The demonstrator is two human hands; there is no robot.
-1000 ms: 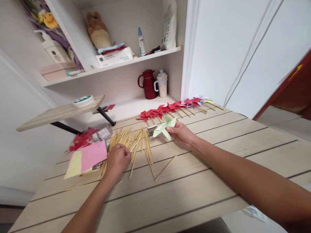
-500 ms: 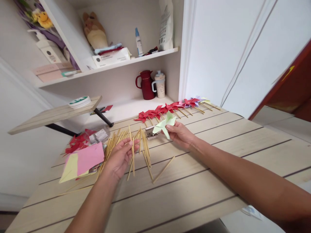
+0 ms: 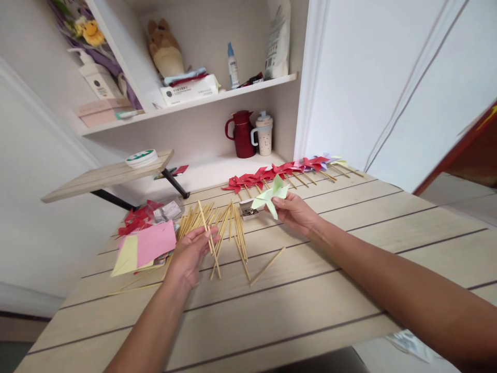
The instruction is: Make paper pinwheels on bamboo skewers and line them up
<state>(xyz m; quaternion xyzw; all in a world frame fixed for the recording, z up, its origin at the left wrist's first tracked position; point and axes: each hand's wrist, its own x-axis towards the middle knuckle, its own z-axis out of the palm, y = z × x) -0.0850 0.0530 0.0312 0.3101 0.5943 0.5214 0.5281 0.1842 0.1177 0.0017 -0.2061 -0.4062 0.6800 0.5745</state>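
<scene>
My left hand (image 3: pixel 193 252) is closed on a thin wooden stick (image 3: pixel 204 223), pinched between thumb and fingers and tilted with its top to the left. More loose sticks (image 3: pixel 239 235) lie spread beside and behind that hand, and a single stick (image 3: pixel 267 266) rests apart to the right. Between thumb and fingers, my right hand (image 3: pixel 293 210) grips a pale green paper pinwheel (image 3: pixel 271 198) above the table. Just behind the pinwheel stands a small open box (image 3: pixel 249 212) of tiny metal pieces, partly hidden by it. The hands are apart.
A row of red pinwheels on sticks (image 3: pixel 264 176) lies along the table's back. Pink paper (image 3: pixel 157 243) and red paper pieces (image 3: pixel 135 220) are at left, under and before a raised wooden stand (image 3: pixel 104 176). A red jug (image 3: pixel 243 135) and a cup (image 3: pixel 264 137) stand behind.
The stick in my left hand has tilted, its upper end swinging left. The view has shifted, so everything appears further right. My right hand still holds the green pinwheel.
</scene>
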